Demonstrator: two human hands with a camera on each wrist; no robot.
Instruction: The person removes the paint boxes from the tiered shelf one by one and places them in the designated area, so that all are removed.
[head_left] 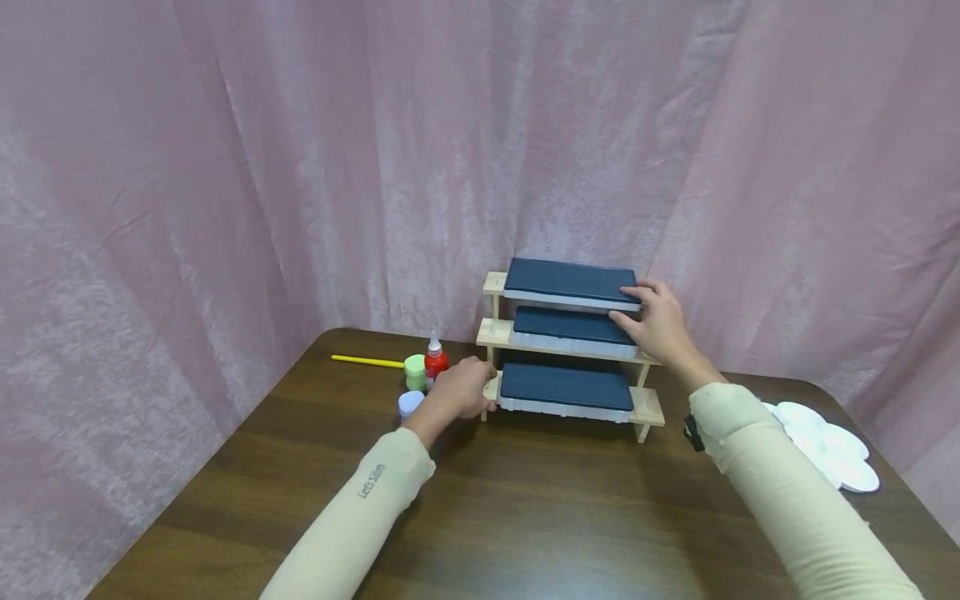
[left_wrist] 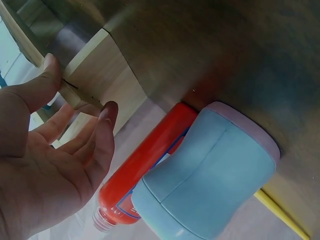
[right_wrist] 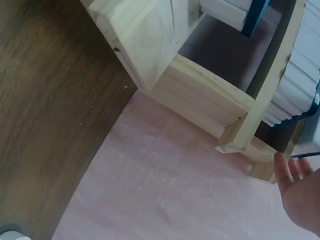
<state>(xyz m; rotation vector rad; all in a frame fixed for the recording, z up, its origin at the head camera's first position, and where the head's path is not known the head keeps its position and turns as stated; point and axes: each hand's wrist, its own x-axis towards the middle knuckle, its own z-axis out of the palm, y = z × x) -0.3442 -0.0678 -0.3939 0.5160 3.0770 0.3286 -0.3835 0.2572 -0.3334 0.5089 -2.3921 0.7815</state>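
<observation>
Pink curtains hang behind a dark wooden tabletop (head_left: 525, 500) carrying a three-tier wooden rack (head_left: 495, 333) with three dark blue cases. In the head view, the right hand (head_left: 656, 321) pinches the top case (head_left: 570, 283) at its right end; the left hand (head_left: 461, 392) rests at the rack's lower left corner. Left wrist view: relaxed, straight fingers (left_wrist: 102, 130) touch the wood (a red bottle (left_wrist: 145, 165) and pale blue jar (left_wrist: 210, 175) lie just beside). Right wrist view: only fingertips (right_wrist: 290, 170) show near the rack.
</observation>
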